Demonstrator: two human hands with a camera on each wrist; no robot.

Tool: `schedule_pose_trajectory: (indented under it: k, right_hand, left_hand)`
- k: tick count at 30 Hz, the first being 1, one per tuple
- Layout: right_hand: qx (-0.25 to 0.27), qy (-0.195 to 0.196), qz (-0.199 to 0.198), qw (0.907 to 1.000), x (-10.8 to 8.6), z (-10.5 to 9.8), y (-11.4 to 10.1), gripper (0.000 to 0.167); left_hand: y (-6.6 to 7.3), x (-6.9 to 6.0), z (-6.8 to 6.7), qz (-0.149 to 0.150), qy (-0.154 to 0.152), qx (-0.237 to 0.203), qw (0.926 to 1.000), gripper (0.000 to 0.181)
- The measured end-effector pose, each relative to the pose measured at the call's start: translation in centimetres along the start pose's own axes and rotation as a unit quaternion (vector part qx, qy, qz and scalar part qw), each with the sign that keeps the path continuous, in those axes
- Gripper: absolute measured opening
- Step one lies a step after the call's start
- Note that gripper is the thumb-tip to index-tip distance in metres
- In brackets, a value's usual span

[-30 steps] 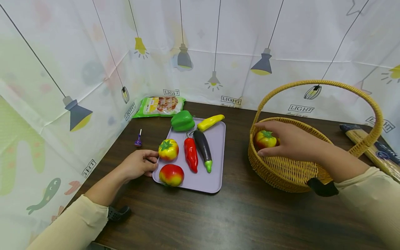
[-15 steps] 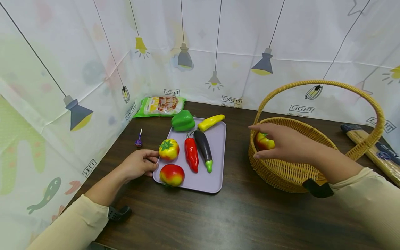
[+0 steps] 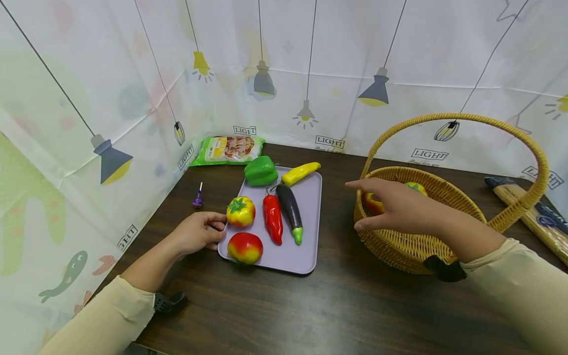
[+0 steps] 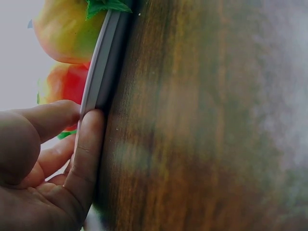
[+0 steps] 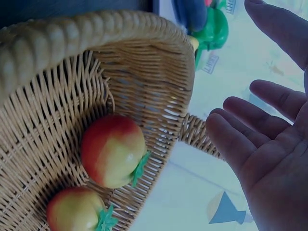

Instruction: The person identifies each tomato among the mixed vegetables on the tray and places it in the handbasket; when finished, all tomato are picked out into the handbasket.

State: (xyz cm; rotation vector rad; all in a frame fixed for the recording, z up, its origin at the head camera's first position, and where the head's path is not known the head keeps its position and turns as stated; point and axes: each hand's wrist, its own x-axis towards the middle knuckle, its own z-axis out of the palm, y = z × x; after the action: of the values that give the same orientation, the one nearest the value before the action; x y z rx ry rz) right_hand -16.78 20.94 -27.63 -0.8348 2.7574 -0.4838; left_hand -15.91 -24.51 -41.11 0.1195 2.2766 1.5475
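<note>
My left hand pinches the left rim of a lilac tray; in the left wrist view its thumb and fingers sit on either side of the tray rim. On the tray lie two red-and-yellow toy tomatoes, one upright and one tipped over, plus a red chili pepper, an eggplant, a yellow pepper and a green bell pepper. Above a wicker basket my right hand hangs with extended fingers, holding nothing. Inside the basket are two more tomatoes.
Left of the tray lies a purple-wrapped lollipop. A green food packet is behind it against the printed curtain. Beyond the basket's tall handle, a pack of spaghetti lies at the right.
My right hand has released a tomato inside the basket and shifted left toward the basket's near-left rim. The left hand stays on the tray.
</note>
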Motion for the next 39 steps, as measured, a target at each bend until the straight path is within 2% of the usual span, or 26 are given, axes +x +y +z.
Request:
schedule_pose_trajectory:
  k: [23,39]
  right_hand:
    - [0.008,-0.014,-0.033,0.9993,1.8,1.6,-1.6,0.088]
    - [0.028,-0.048,-0.024,0.9982,3.2,3.4,-2.6,0.088]
  left_hand:
    - [-0.1,0.3,-0.1,0.004,0.004,0.002,1.0,0.05]
    - [-0.1,0.0,0.0,0.001,0.007,0.006,1.0,0.049]
